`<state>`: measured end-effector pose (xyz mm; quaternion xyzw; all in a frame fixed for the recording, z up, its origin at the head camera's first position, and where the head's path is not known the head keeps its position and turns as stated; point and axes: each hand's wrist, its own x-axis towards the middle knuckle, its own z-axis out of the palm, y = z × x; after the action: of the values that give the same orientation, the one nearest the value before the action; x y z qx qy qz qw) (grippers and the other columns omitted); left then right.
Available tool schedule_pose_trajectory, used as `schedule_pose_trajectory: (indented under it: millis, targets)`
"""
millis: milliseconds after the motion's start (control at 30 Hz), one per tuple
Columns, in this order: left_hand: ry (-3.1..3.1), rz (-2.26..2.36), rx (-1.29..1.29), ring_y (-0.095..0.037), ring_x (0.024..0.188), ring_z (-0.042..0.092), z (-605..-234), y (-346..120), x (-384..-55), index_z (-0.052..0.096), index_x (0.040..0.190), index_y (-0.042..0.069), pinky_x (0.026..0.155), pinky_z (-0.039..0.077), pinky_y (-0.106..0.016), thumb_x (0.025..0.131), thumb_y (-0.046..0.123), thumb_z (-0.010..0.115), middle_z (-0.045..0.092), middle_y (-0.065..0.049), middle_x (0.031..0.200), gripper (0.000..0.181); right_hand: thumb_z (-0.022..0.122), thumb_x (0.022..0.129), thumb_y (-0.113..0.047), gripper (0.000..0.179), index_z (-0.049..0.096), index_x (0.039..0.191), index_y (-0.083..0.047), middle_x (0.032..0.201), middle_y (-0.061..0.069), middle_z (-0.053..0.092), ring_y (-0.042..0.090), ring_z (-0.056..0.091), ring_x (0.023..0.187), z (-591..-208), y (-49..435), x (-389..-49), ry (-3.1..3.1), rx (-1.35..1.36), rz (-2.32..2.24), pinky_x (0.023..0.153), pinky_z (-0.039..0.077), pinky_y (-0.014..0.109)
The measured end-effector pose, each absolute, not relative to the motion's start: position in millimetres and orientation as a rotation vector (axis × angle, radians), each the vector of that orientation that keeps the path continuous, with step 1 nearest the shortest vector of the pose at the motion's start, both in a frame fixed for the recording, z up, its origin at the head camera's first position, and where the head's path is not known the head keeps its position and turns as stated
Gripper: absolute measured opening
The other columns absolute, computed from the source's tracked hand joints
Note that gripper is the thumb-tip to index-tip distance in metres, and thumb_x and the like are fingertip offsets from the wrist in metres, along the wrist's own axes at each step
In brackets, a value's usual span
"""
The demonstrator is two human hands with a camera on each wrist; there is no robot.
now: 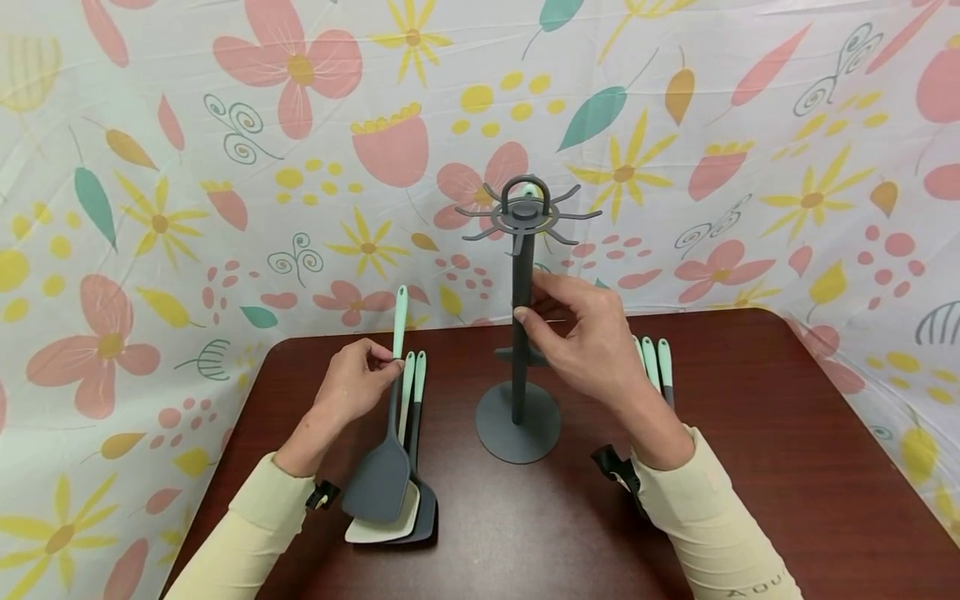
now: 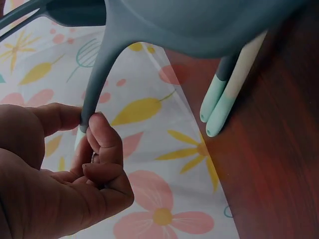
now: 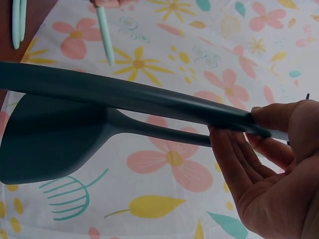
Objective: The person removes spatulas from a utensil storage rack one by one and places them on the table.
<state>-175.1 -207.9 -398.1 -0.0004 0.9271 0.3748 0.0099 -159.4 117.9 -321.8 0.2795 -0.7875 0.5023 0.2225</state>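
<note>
My left hand (image 1: 352,382) pinches the shaft of a dark grey turner (image 1: 381,479) just below its mint handle. In the left wrist view, thumb and fingertips meet on that turner's shaft (image 2: 97,82). A white-headed utensil (image 1: 381,532) and another grey utensil (image 1: 426,508) lie beneath the turner's blade. My right hand (image 1: 592,337) grips the upright post of a dark grey utensil stand (image 1: 519,383) with a round base and curved hooks on top. Behind the post hangs a second turner (image 3: 60,142); its handle is partly hidden by my right hand.
Several mint-handled utensils (image 1: 665,362) lie to the right, mostly hidden behind my right forearm. The brown table (image 1: 757,433) backs onto a floral cloth (image 1: 675,275). Straps with black mounts sit at both wrists.
</note>
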Motion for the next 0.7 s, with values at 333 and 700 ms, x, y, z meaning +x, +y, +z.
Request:
schedule_pose_trajectory:
  millis: [333, 700]
  targets:
    - [2.777, 1.118, -0.088, -0.021, 0.076, 0.067, -409.2, -216.4, -182.1, 0.067, 0.114, 0.003, 0.065, 0.051, -0.034, 0.103, 0.026, 0.071, 0.072, -0.010, 0.093, 0.026, 0.078, 0.097, -0.006, 0.031, 0.076, 0.127, -0.012, 0.099, -0.001, 0.077, 0.009, 0.074, 0.085, -321.9, 117.6, -158.9, -2.176, 0.764, 1.384, 0.073, 0.062, 0.029]
    - [2.704, 1.041, -0.135, -0.025, 0.073, 0.061, -421.8, -224.0, -188.4, 0.069, 0.116, 0.003, 0.060, 0.045, -0.035, 0.104, 0.026, 0.069, 0.072, -0.012, 0.093, 0.025, 0.078, 0.097, -0.005, 0.029, 0.077, 0.124, -0.012, 0.098, -0.001, 0.077, 0.010, 0.074, 0.084, -321.7, 117.1, -158.5, -2.164, 0.756, 1.401, 0.073, 0.063, 0.028]
